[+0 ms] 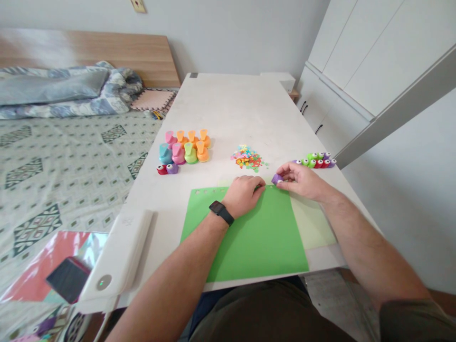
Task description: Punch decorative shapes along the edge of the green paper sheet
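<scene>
A green sheet lies near the table's front edge, with small cut-outs along its far edge. Over that edge rests my left hand, fingers curled together at the paper; what they pinch, if anything, is hidden. My right hand holds a small purple punch between thumb and fingers at the sheet's far right corner. A pale yellow-green sheet shows beneath the green one on the right. Beyond my hands lies a pile of colourful paper shapes.
Large coloured punches stand at the left, with two small punches before them. Several small punches are at the right edge. A white machine sits front left on the white table. A bed is to the left.
</scene>
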`<action>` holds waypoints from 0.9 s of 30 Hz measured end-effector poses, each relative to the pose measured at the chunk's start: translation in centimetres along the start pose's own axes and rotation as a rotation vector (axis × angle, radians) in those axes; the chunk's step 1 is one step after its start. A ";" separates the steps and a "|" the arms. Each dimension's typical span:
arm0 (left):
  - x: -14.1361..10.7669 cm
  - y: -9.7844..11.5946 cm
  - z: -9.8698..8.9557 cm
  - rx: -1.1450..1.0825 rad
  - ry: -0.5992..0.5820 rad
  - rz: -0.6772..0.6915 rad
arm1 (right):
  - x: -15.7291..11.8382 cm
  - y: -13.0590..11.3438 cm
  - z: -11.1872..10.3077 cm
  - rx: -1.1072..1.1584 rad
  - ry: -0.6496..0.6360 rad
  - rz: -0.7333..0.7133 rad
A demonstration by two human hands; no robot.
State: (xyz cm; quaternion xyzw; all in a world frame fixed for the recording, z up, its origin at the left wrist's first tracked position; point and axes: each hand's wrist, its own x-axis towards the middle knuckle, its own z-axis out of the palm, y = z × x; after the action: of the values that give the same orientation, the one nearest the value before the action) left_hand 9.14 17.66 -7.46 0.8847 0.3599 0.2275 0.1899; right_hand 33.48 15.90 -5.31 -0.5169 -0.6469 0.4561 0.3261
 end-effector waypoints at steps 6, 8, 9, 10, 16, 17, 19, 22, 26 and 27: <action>0.0 0.1 -0.1 -0.008 -0.006 -0.007 | 0.0 0.1 -0.1 0.030 -0.018 0.023; 0.0 0.1 -0.1 -0.005 -0.006 -0.004 | 0.0 0.1 -0.2 0.029 -0.021 0.024; 0.0 0.1 -0.1 -0.003 -0.004 -0.002 | -0.1 0.0 -0.2 0.029 -0.022 0.024; 0.0 0.1 -0.1 -0.002 -0.002 0.001 | -0.1 0.0 -0.2 0.027 -0.021 0.025; 0.0 0.1 -0.1 -0.002 -0.004 -0.004 | -0.1 -0.1 -0.2 -0.005 -0.010 0.031; 0.0 0.1 -0.1 -0.002 -0.008 -0.006 | -0.1 -0.1 -0.2 -0.005 -0.011 0.030; 0.0 0.1 -0.1 -0.002 -0.013 -0.008 | -0.1 -0.1 -0.2 0.002 -0.011 0.030; 0.1 0.1 -0.1 -0.004 -0.009 -0.006 | -0.1 0.0 -0.2 0.015 -0.006 0.033; 0.1 0.0 -0.1 -0.010 -0.007 0.002 | -0.1 0.0 -0.3 0.005 -0.008 0.039; 0.1 0.0 -0.1 -0.012 -0.007 0.001 | -0.1 0.0 -0.3 -0.002 -0.010 0.038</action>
State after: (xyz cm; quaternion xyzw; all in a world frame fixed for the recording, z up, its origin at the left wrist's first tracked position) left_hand 9.14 17.73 -7.36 0.8845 0.3575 0.2267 0.1963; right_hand 33.80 15.86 -5.18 -0.5272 -0.6389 0.4643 0.3135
